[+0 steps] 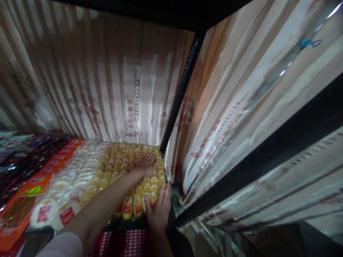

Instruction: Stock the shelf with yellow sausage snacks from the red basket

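Note:
Rows of small yellow-wrapped packs (118, 166) stand closely packed on a shelf, with red and white labels on the front ones. My left hand (146, 165) lies flat over the packs near the back right, fingers stretched out. At the front right corner is my right hand (160, 210), its fingers straight along the side of the block and its thumb apart, against a front pack (138, 206). Neither hand is closed round a pack. The left forearm crosses over the front rows and hides some of them.
Clear-wrapped round white items (60, 185) adjoin the packs, then an orange box (16, 228) and dark packages (24, 160). A red basket (134, 242) is below the shelf. Black posts (184, 82) and printed paper sheeting (107, 78) bound the back and right.

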The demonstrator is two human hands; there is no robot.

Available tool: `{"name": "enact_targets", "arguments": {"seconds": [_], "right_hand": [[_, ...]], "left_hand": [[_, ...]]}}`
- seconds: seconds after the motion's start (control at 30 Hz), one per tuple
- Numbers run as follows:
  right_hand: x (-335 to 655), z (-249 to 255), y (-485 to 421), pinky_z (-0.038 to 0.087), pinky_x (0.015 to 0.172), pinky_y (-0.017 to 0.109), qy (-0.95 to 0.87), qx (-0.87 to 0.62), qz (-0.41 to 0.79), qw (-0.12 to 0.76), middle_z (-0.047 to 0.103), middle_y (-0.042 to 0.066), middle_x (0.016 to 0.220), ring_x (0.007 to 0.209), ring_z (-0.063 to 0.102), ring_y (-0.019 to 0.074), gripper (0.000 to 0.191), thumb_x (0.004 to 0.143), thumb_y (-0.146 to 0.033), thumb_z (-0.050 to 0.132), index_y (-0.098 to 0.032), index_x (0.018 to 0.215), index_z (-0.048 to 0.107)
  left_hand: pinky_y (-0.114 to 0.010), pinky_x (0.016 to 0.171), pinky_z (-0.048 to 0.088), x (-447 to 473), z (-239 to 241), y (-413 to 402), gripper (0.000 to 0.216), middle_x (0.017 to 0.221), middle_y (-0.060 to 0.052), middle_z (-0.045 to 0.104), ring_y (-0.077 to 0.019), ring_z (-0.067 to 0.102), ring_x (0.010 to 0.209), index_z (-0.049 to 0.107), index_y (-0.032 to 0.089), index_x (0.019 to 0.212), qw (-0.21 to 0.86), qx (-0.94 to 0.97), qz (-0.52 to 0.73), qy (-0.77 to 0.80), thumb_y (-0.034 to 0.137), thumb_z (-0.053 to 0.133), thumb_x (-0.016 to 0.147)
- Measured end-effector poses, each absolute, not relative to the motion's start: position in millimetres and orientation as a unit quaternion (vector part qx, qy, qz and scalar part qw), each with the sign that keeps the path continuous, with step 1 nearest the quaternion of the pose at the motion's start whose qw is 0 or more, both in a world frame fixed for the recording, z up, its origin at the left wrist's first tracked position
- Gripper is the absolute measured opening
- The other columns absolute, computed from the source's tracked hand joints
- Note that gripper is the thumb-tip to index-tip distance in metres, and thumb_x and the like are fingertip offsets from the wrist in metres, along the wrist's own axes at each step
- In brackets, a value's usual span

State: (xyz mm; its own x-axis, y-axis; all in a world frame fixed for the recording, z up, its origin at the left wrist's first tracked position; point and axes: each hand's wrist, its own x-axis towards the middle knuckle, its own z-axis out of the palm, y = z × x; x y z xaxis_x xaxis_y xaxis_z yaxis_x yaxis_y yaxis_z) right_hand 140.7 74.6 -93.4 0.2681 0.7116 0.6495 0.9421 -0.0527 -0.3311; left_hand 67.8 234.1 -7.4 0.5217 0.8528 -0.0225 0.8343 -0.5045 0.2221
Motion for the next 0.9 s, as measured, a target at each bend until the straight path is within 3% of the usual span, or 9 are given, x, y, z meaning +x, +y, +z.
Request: {"name": "enact_targets", "arguments": {"seconds": [0.23,0.47,0.7,0.9], "right_hand": [[140,-92,74,0.035,0.097,0.048,-0.587,-0.709,-0.150,0.362,0.025,0.024,0.145,0.132,0.026,0.0329,0.088,0.083,-0.063,0.037,-0.007,0.145,0.009],[141,-93,76,0.035,0.096,0.049,-0.587,-0.702,-0.160,0.370,0.025,0.025,0.144,0.131,0.027,0.0337,0.087,0.083,-0.062,0.036,-0.006,0.145,0.009],[141,-93,77,0.036,0.096,0.048,-0.586,-0.700,-0.163,0.373,0.026,0.025,0.144,0.131,0.028,0.0340,0.087,0.083,-0.063,0.035,-0.006,0.144,0.012],[140,-90,75,0.036,0.096,0.049,-0.585,-0.701,-0.158,0.376,0.026,0.025,0.144,0.131,0.027,0.0338,0.085,0.084,-0.063,0.034,-0.007,0.144,0.012]], "left_hand": [[-0.044,0.113,0.005,75,-1,229,0.063,0.148,-0.011,0.028,-0.0194,0.016,0.139,0.032,0.010,0.138,0.118,0.860,0.029,0.496,0.045,0.009,0.092],[-0.047,0.113,0.007,56,17,227,0.064,0.151,-0.012,0.017,-0.0232,0.009,0.140,0.024,0.008,0.141,0.122,0.843,0.063,0.520,0.048,0.013,0.091],[-0.047,0.112,0.010,26,4,241,0.063,0.146,-0.016,0.031,-0.0256,0.022,0.137,0.036,0.006,0.135,0.104,0.813,0.036,0.572,0.045,0.014,0.092],[-0.047,0.111,0.012,26,-4,238,0.064,0.147,-0.017,0.027,-0.0257,0.018,0.138,0.034,0.007,0.137,0.110,0.815,0.036,0.568,0.048,0.017,0.091]]}}
